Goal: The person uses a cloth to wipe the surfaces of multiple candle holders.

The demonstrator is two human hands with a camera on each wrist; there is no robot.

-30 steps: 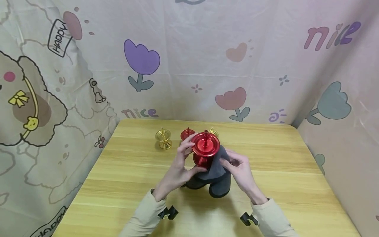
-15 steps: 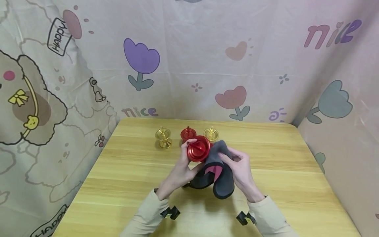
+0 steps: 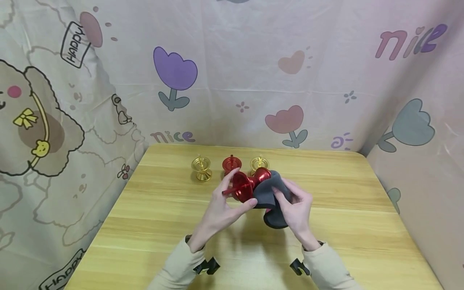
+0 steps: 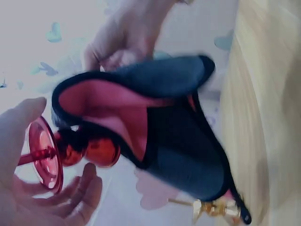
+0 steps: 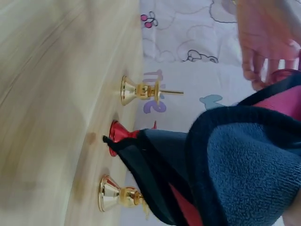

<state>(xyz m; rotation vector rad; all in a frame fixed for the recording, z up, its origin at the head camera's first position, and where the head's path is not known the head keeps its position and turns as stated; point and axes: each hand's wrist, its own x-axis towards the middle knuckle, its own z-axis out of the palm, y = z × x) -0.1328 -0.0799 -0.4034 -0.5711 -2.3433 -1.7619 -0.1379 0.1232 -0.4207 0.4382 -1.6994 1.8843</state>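
Gripping tilted red candleholder (image 3: 243,187) — L hand (image 3: 219,210) w/ fingers curled; R hand (image 3: 299,203) — fingers pinching grey cloth (image 3: 266,193).

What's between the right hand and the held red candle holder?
Dark gray cloth, pinched by the right hand, lies between it and the red candle holder; the head view shows it.

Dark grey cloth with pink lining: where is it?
In the head view, the cloth is just right of centre, held by the right hand against the shiny red pedestal dish in the left hand.
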